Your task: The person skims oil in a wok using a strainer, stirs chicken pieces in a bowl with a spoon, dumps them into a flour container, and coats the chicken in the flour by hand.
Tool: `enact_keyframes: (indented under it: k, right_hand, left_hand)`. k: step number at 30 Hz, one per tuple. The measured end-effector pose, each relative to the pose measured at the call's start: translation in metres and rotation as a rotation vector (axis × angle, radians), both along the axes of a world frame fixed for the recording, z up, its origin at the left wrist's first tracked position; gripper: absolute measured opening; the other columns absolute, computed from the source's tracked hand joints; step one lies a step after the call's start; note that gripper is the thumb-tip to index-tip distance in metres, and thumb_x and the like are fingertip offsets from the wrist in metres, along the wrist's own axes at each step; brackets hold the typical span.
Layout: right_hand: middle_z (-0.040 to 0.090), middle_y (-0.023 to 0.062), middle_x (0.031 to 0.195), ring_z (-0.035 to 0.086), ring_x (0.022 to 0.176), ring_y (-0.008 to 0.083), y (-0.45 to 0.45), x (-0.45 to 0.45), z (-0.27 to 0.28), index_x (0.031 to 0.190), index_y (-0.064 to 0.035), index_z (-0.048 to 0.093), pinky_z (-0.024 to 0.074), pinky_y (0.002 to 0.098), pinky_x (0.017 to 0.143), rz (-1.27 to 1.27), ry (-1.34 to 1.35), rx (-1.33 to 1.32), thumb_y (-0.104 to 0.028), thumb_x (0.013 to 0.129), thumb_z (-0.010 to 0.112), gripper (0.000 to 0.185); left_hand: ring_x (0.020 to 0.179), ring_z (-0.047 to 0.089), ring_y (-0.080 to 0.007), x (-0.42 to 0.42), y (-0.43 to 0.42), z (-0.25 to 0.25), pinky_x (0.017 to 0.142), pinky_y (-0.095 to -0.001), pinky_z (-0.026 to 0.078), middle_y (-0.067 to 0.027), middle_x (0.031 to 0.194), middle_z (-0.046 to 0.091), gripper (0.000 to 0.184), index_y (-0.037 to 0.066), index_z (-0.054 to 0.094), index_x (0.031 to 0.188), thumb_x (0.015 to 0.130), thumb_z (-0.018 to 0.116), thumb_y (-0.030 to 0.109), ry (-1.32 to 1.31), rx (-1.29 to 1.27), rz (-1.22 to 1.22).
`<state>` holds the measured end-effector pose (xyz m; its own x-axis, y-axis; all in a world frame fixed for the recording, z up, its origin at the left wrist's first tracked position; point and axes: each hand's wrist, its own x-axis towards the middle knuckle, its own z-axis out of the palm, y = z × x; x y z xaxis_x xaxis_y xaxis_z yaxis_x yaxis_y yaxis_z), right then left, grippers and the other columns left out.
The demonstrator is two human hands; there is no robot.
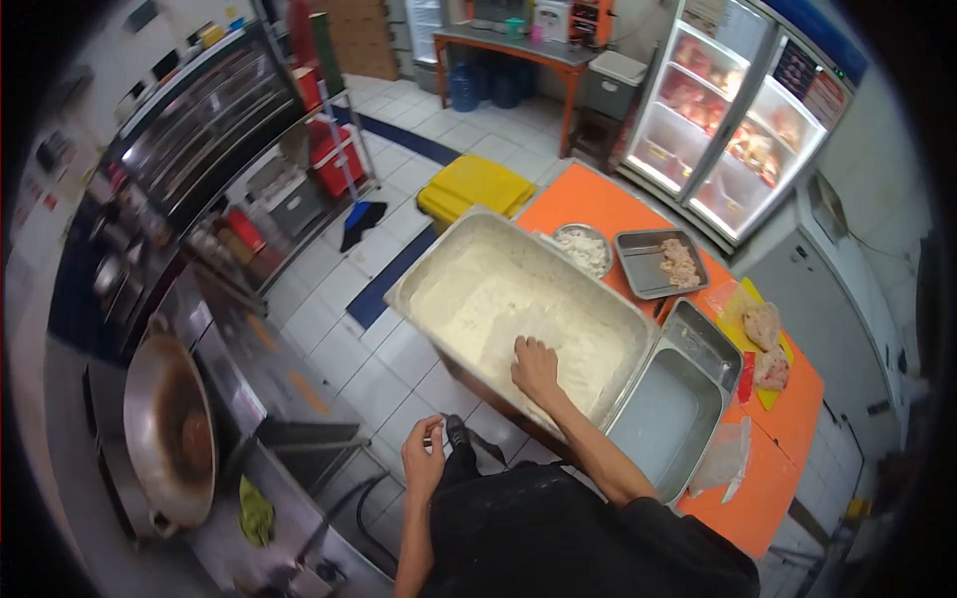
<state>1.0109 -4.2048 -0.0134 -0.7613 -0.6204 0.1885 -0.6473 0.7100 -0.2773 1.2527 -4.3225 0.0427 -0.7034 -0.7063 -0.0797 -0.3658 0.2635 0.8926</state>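
Note:
Over the near side of a large metal tub (411, 261) of pale flour is my right hand (535, 369), its fingers curled down at the flour's surface; whether they hold anything is hidden. My left hand (424, 453) hangs in front of the body, outside the tub, with its fingers bent towards the thumb; nothing can be made out in it. Right of the tub, a grey basin (663, 424) holds cloudy liquid. Behind the tub are a bowl of white pieces (583, 249) and a metal tray (643, 271) with chopped raw meat (680, 263).
An orange table (588, 204) bears a yellow board (736, 317) with raw meat, and a plastic bag (720, 460). Behind stand a yellow bin (474, 187) and a lit glass-door fridge (713, 115). A large wok (150, 439) and green cloth (256, 513) are at left.

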Motion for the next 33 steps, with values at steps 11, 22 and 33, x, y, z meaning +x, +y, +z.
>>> enact_keyframes:
  k: [11, 22, 33]
  right_hand:
    - [0.06, 0.0129, 0.068, 0.057, 0.057, 0.0248, 0.013, 0.02, 0.097, 0.088, -0.0014, 0.059, 0.0462, 0.0355, 0.055, -0.641, -0.394, -0.708, -0.01, 0.083, 0.062, 0.011]
    - [0.06, 0.0177, 0.101, 0.062, 0.096, 0.0248, 0.008, 0.034, 0.075, 0.109, 0.007, 0.053, 0.0501, 0.0323, 0.083, -0.8, -0.533, -1.188, -0.001, 0.092, 0.047, 0.02]
    - [0.05, 0.0134, 0.131, 0.051, 0.118, 0.0201, 0.035, 0.023, 0.048, 0.132, 0.0019, 0.046, 0.0393, 0.0335, 0.101, -0.821, -1.202, -1.67, -0.025, 0.099, 0.044, 0.043]
  left_hand:
    - [0.08, 0.065, -0.0276, -0.226, 0.001, -0.018, 0.06, -0.0372, 0.051, -0.0219, 0.104, 0.063, 0.03, -0.001, 0.054, 0.107, 0.082, 0.066, 0.013, 0.074, 0.06, -0.573]
    - [0.072, 0.058, -0.0122, -0.245, 0.029, 0.038, 0.06, -0.0253, 0.051, -0.0085, 0.088, 0.057, 0.024, 0.001, 0.06, 0.106, 0.083, 0.058, -0.005, 0.093, 0.127, -0.767]
    - [0.077, 0.064, -0.0184, -0.249, 0.023, 0.045, 0.066, -0.0276, 0.052, -0.0106, 0.089, 0.064, 0.021, 0.0, 0.059, 0.098, 0.078, 0.064, -0.004, -0.045, 0.168, -1.062]
